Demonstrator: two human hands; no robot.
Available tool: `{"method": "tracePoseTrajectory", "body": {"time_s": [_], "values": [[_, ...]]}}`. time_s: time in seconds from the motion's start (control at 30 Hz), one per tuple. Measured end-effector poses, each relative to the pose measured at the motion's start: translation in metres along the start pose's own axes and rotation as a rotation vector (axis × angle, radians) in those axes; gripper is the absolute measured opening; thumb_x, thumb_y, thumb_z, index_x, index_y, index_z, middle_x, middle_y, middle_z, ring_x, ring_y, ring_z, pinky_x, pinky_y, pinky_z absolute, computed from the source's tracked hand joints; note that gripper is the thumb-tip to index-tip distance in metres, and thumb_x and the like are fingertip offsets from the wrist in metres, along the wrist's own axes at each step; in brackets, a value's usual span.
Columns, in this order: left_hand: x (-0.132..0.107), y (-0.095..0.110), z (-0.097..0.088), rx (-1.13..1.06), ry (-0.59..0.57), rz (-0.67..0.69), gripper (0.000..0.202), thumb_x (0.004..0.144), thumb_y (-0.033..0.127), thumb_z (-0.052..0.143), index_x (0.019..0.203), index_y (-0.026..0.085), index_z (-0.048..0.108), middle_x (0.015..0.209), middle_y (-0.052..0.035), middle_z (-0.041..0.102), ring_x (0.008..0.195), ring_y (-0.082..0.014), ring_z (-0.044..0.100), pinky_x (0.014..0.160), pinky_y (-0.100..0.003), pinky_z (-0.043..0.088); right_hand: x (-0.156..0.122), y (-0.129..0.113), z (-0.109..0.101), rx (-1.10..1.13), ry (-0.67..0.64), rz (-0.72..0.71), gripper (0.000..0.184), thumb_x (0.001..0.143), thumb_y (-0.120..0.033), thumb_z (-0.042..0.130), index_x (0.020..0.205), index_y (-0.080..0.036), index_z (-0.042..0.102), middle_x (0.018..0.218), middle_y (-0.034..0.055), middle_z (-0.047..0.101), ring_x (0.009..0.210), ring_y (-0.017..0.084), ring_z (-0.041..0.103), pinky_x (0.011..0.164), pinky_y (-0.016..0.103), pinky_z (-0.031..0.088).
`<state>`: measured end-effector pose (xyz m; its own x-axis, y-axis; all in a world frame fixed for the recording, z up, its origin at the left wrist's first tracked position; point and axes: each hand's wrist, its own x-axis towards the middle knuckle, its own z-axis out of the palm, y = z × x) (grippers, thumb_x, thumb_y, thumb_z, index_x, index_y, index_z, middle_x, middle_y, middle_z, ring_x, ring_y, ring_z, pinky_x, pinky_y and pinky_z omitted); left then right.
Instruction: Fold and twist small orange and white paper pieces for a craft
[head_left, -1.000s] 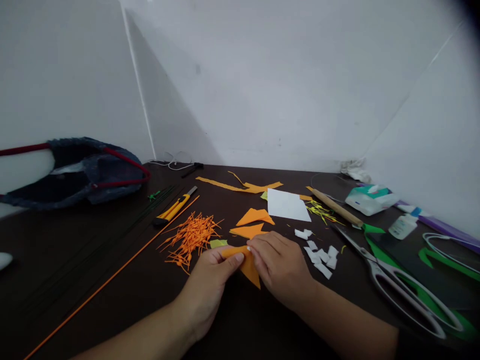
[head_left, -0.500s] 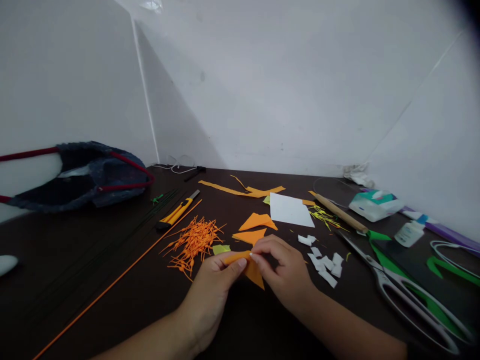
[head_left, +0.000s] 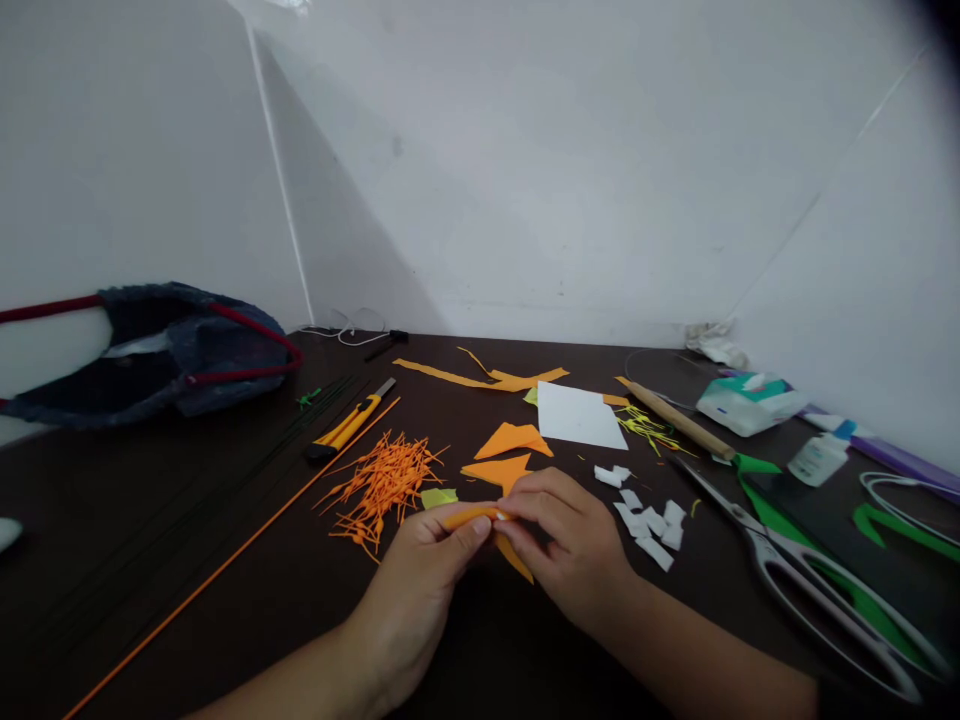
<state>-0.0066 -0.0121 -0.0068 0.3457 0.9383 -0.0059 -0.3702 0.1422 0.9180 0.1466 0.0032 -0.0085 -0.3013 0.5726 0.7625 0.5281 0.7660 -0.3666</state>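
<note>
Low in the middle of the view, my left hand [head_left: 427,570] is closed, its thumb pressing a strip of orange crepe paper [head_left: 466,515] against the fingers. My right hand [head_left: 574,535] pinches the same orange paper at its right end, where a small white bit shows between the fingertips. A pointed orange flap hangs below the two hands. Just beyond them lie cut orange paper pieces [head_left: 514,440] and a yellow-green scrap [head_left: 439,497]. Left of my left hand is a heap of thin orange stamen-like strands [head_left: 394,480]. Small white paper pieces [head_left: 652,522] lie right of my right hand.
Large scissors [head_left: 795,570] and green paper stand at the right, near a glue bottle [head_left: 821,458] and a tissue pack [head_left: 750,403]. A yellow cutter [head_left: 349,425], a long orange stick [head_left: 225,565] and a denim bag [head_left: 157,350] are left. White paper [head_left: 577,415] lies behind.
My right fingers have rolled over the right end of the orange paper, and its hanging flap looks narrower. The left hand keeps its grip. The view has shifted slightly.
</note>
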Motion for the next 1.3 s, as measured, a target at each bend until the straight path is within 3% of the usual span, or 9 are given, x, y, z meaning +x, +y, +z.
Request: {"method": "tracePoseTrajectory", "body": {"time_s": [0.3, 0.63, 0.83, 1.1, 1.3], "values": [[0.000, 0.000, -0.004, 0.153, 0.092, 0.034, 0.016, 0.074, 0.025, 0.061, 0.086, 0.019, 0.068, 0.089, -0.0061, 0.066, 0.088, -0.0209, 0.056, 0.084, -0.036, 0.038, 0.001, -0.003, -0.003, 0.041, 0.024, 0.031, 0.014, 0.075, -0.014, 0.053, 0.083, -0.021, 0.062, 0.076, 0.0041, 0.062, 0.070, 0.015, 0.057, 0.063, 0.031, 0.049], [0.001, 0.012, -0.012, 0.439, -0.054, 0.045, 0.014, 0.074, 0.024, 0.056, 0.080, 0.019, 0.068, 0.078, -0.0038, 0.064, 0.077, -0.0189, 0.054, 0.070, -0.029, 0.039, 0.006, -0.006, -0.004, 0.158, -0.067, 0.160, 0.012, 0.071, -0.013, 0.055, 0.075, -0.022, 0.063, 0.071, 0.0021, 0.061, 0.066, 0.014, 0.058, 0.060, 0.028, 0.049], [0.003, 0.013, -0.012, 0.660, -0.083, 0.114, 0.016, 0.075, 0.027, 0.055, 0.072, 0.019, 0.068, 0.073, -0.0038, 0.064, 0.073, -0.0195, 0.056, 0.069, -0.030, 0.039, 0.008, -0.009, -0.004, 0.182, -0.148, 0.182, 0.013, 0.067, -0.011, 0.055, 0.070, -0.022, 0.062, 0.068, 0.0007, 0.060, 0.065, 0.013, 0.057, 0.060, 0.027, 0.048], [0.003, 0.012, -0.009, 0.599, -0.013, 0.062, 0.021, 0.078, 0.030, 0.051, 0.071, 0.020, 0.068, 0.069, -0.0026, 0.064, 0.071, -0.0192, 0.055, 0.067, -0.030, 0.039, 0.003, -0.009, -0.004, 0.090, -0.171, 0.151, 0.017, 0.072, -0.014, 0.054, 0.081, -0.024, 0.064, 0.076, 0.0025, 0.062, 0.070, 0.015, 0.057, 0.064, 0.029, 0.048], [0.002, 0.013, -0.008, 0.584, 0.025, 0.062, 0.021, 0.077, 0.032, 0.052, 0.070, 0.020, 0.067, 0.068, -0.0016, 0.062, 0.068, -0.0177, 0.051, 0.063, -0.028, 0.037, 0.007, -0.009, -0.008, 0.247, -0.188, 0.214, 0.024, 0.073, -0.009, 0.050, 0.087, -0.022, 0.065, 0.079, 0.0034, 0.064, 0.074, 0.015, 0.059, 0.068, 0.030, 0.049]]}}
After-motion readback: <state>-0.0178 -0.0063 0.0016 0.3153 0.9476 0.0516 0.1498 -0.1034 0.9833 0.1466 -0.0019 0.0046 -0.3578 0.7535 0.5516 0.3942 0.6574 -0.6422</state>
